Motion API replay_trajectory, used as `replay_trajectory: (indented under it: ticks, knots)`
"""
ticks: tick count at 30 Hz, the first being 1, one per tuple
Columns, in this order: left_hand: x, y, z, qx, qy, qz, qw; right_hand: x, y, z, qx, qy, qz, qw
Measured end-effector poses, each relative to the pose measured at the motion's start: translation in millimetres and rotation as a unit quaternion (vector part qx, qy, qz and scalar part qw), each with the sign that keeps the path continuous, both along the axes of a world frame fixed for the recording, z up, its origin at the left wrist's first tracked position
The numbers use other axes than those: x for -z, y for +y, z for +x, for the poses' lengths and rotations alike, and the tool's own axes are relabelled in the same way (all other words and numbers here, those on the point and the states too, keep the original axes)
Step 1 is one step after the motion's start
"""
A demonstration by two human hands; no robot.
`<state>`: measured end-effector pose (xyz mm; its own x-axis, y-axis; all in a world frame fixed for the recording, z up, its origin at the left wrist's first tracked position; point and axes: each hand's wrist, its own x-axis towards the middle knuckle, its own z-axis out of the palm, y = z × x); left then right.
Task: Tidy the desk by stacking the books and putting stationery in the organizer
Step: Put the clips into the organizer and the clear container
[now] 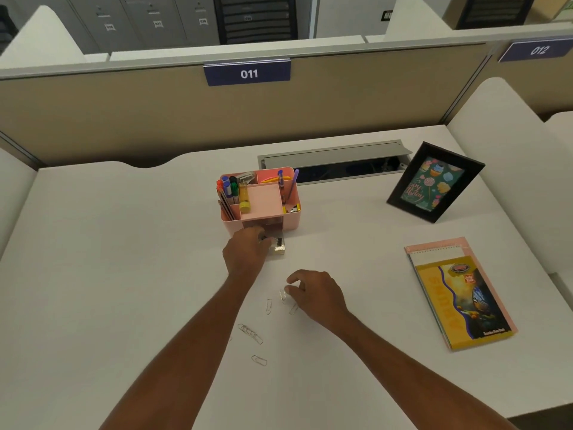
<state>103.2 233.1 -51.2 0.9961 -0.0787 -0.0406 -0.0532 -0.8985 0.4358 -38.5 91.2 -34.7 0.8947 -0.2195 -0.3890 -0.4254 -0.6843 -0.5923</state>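
A pink organizer (291,217) stands mid-desk with pens, markers and a yellow glue stick in its compartments. Its small clear drawer (278,247) is pulled out in front. My left hand (245,252) is at the drawer, its fingers curled over small items there. My right hand (316,293) pinches a paper clip (282,295) on the desk. Several more paper clips (250,333) lie loose between my forearms. A stack of books (459,293) with a yellow notebook on top lies at the right.
A black picture frame (434,181) leans at the back right. A grey cable tray (335,159) with its lid open sits behind the organizer. Beige partition walls close the desk at the back and sides.
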Motion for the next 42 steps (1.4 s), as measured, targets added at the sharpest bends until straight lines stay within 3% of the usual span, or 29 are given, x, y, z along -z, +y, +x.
replay_trajectory:
  ticks: [2, 4, 5, 7, 9, 10, 11, 17, 35, 42]
  knots:
    - [-2.0, 0.6, -9.9, -0.067, -0.044, -0.071, 0.994, -7.8, 2.0, 8.5, 0.111, 0.035, 0.208, 0.971]
    - [-2.4, 2.2, -19.6, -0.187, -0.044, -0.179, 0.965, -16.0, 5.5, 18.3, 0.238, 0.080, 0.476, 0.843]
    - [-2.8, 3.7, -21.7, -0.259, -0.014, -0.242, 0.935, -16.3, 6.8, 23.6, 0.281, 0.081, 0.555, 0.779]
    - [-1.8, 8.9, -21.2, -0.406, 0.081, -0.384, 0.825, -15.3, 10.2, 33.1, 0.326, 0.076, 0.633, 0.698]
    - [-3.1, 12.9, -23.3, -0.476, 0.164, -0.499, 0.706, -16.5, 14.4, 41.7, 0.344, 0.070, 0.656, 0.668]
    - [-3.2, 13.9, -25.6, -0.477, 0.182, -0.536, 0.672, -18.4, 16.5, 45.3, 0.351, 0.064, 0.659, 0.662]
    - [-3.0, 14.3, -28.7, -0.466, 0.191, -0.556, 0.661, -20.8, 18.0, 49.0, 0.357, 0.055, 0.664, 0.655]
    - [-14.3, 11.5, -28.4, -0.433, 0.205, -0.594, 0.646, -26.5, 24.1, 64.8, 0.396, 0.034, 0.665, 0.631]
    - [-24.5, 8.3, -4.3, -0.400, 0.218, -0.706, 0.542, -19.8, 25.1, 105.1, 0.418, 0.010, 0.633, 0.651]
    - [-25.9, 7.9, -0.8, -0.398, 0.221, -0.713, 0.533, -15.6, 26.6, 109.8, 0.410, 0.013, 0.630, 0.659]
